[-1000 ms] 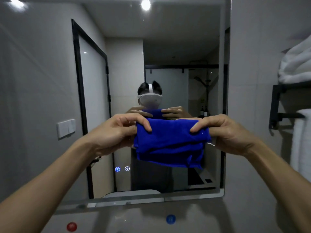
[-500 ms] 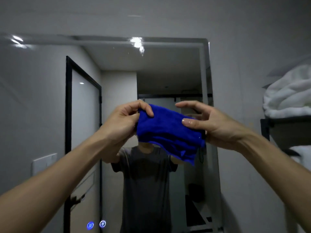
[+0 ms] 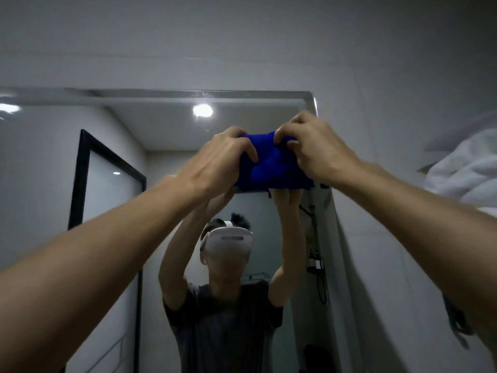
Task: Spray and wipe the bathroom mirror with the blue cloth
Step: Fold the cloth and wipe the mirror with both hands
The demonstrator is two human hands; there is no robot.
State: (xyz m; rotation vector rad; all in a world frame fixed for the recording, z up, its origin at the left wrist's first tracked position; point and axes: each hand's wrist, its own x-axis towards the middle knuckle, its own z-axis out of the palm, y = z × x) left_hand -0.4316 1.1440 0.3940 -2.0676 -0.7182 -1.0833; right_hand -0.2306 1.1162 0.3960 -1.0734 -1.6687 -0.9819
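The blue cloth [image 3: 271, 164] is bunched between the curled, clamped fingers of the left hand [image 3: 215, 162] and right hand [image 3: 314, 149], raised near the mirror [image 3: 161, 122] top, apparently so wiping starts high.

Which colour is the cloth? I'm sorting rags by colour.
Deep blue, plain with no pattern; the cloth shows best in the head view, held between both hands.

Bathroom: wall mirror [image 3: 166, 125], stacked towels [image 3: 468, 173].
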